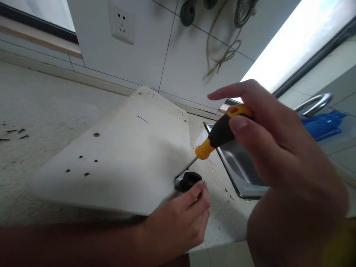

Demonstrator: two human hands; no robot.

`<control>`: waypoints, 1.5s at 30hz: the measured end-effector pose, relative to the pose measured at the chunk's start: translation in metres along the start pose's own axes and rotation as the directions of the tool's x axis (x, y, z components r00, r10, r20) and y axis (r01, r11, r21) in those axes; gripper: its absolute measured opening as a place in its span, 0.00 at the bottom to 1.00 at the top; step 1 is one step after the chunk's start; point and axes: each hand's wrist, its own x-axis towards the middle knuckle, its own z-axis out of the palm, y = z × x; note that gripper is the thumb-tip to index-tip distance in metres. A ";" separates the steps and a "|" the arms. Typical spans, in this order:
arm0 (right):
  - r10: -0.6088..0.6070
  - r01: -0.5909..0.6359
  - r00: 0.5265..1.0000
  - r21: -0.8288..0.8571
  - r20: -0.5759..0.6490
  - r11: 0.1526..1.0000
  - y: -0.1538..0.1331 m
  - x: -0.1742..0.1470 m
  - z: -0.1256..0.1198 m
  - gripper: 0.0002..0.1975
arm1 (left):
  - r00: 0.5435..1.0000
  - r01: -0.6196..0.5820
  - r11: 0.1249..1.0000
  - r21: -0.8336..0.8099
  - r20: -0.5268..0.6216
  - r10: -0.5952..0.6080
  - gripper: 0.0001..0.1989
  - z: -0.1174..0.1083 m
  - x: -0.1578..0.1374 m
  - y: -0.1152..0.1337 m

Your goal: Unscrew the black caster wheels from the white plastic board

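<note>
Right hand (278, 148): raised over the sink (241, 174), fingers wrapped round the orange-and-black screwdriver (219, 135), tip slanting down to the caster wheel (187, 181).
Left hand (178, 222): low on the worktop (41, 111), fingers pinching the wheel at the white board (125, 148) corner.

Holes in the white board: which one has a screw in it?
The lone hole toward the board's far left holds a metal screw head; the four clustered nearer the front edge are dark and empty.
</note>
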 end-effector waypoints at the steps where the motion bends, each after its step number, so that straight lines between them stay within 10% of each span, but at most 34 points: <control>1: -0.001 -0.002 0.999 -0.076 -0.049 0.997 0.000 0.000 0.001 0.14 | 1.000 0.001 1.000 0.003 0.001 -0.001 0.15 0.000 0.000 0.000; 11: -0.003 -0.012 0.994 -0.131 -0.111 0.991 0.002 0.001 0.000 0.15 | 1.000 -0.003 1.000 -0.001 0.003 0.003 0.15 0.000 0.001 -0.001; 16: -0.061 0.059 0.998 0.135 0.016 0.989 0.004 0.001 0.001 0.25 | 1.000 0.002 1.000 0.005 0.002 -0.002 0.15 0.000 0.000 0.000; 21: -0.032 0.004 0.986 -0.171 -0.164 0.985 0.001 0.000 0.004 0.18 | 1.000 -0.005 1.000 -0.003 -0.001 0.005 0.15 0.001 -0.001 0.000; 26: -0.057 0.057 0.998 0.129 0.002 0.990 0.003 0.002 0.004 0.22 | 1.000 -0.006 1.000 0.002 0.007 0.006 0.15 0.000 0.000 0.000; 30: -0.049 0.019 0.986 -0.188 -0.157 0.982 0.004 0.003 0.004 0.20 | 1.000 -0.008 1.000 0.000 0.003 0.008 0.15 -0.001 0.000 0.000; 36: -0.049 0.041 0.998 0.193 0.040 0.980 0.000 -0.003 0.000 0.23 | 1.000 -0.004 1.000 0.003 -0.001 0.004 0.15 0.000 -0.001 0.001; 41: -0.075 0.039 0.984 -0.216 -0.160 0.976 0.001 0.000 0.005 0.09 | 1.000 -0.005 1.000 -0.003 0.004 0.005 0.15 0.000 0.000 0.000; 45: -0.073 0.082 0.996 0.206 -0.051 0.975 0.002 -0.001 0.002 0.24 | 1.000 -0.001 1.000 -0.002 0.003 0.001 0.14 0.000 0.000 0.000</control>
